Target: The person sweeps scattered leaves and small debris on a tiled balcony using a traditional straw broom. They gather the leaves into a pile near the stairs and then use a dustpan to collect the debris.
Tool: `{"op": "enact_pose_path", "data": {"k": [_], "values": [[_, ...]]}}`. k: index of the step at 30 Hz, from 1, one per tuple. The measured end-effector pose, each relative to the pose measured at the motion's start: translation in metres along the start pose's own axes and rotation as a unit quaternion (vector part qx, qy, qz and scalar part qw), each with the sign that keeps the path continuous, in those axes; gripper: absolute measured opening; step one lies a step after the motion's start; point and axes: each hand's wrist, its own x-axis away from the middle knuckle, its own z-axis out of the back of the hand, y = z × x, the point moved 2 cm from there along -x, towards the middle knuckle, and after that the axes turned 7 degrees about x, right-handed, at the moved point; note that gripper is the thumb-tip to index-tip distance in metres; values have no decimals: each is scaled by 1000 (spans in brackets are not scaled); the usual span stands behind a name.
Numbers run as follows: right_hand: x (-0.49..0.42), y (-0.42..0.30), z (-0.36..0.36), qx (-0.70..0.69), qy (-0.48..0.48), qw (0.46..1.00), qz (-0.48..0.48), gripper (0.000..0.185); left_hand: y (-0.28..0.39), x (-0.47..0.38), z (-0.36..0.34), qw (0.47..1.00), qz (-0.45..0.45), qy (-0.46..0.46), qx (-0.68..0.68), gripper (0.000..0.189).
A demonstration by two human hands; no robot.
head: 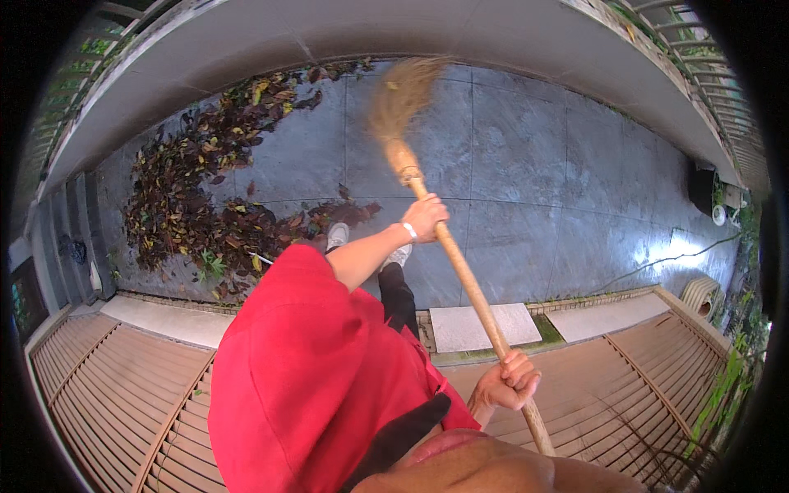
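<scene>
A long-handled broom slants across the middle of the view, and both my hands are around its wooden handle (pixel 466 280). My left hand (pixel 426 215), with a white band at the wrist, grips it a little below the binding. Lower down, near my body, my right hand (pixel 511 379) is closed around the same handle. The broom's straw bristles (pixel 404 95) are blurred, over the grey paved floor (pixel 518 148) close to the far wall. Left of the bristles lies a long heap of brown and yellow fallen leaves (pixel 179 191). A thinner strip of leaves (pixel 333 215) reaches towards my shoes.
A pale low wall (pixel 382 31) curves along the far side, topped by railings. Steps (pixel 74 234) rise at the left end. Behind me are slatted panels (pixel 573 394) and a pale stone slab (pixel 484 325). A thin branch (pixel 666 257) lies at the right.
</scene>
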Motion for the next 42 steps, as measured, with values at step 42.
{"op": "enact_pose_path", "data": {"k": [42], "values": [[30,-37,-136,-76,-223,966,-109,40,14,197,211,983,180,17,-17,18]]}}
